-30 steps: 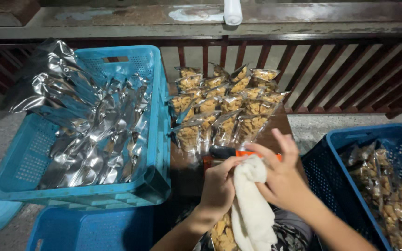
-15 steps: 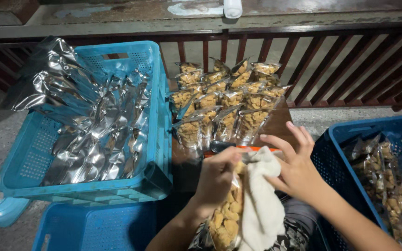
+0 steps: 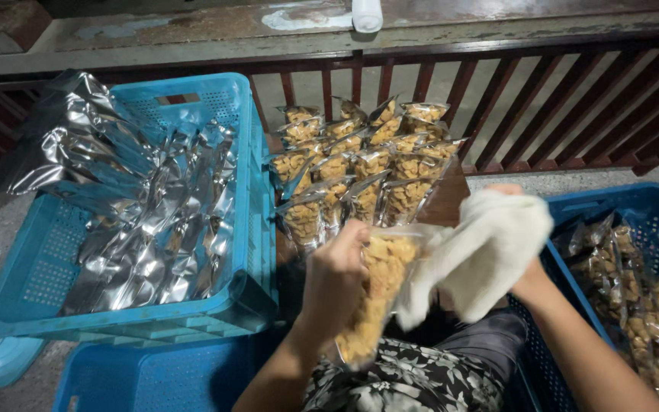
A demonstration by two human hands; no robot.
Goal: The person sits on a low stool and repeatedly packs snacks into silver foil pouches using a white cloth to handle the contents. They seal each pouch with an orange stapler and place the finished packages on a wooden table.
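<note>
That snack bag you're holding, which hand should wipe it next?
Probably the right hand. It already grips the white cloth, which rests against the top of the snack bag. The left hand is busy clasping the bag upright.

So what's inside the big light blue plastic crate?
The light blue plastic crate is heaped with shiny, crinkled silver foil bags. Bare mesh floor shows at its left side; whatever lies beneath the heap is covered.

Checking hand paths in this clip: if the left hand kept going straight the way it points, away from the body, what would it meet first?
Probably the filled snack bags standing just beyond the left hand; depth is unclear.
</note>
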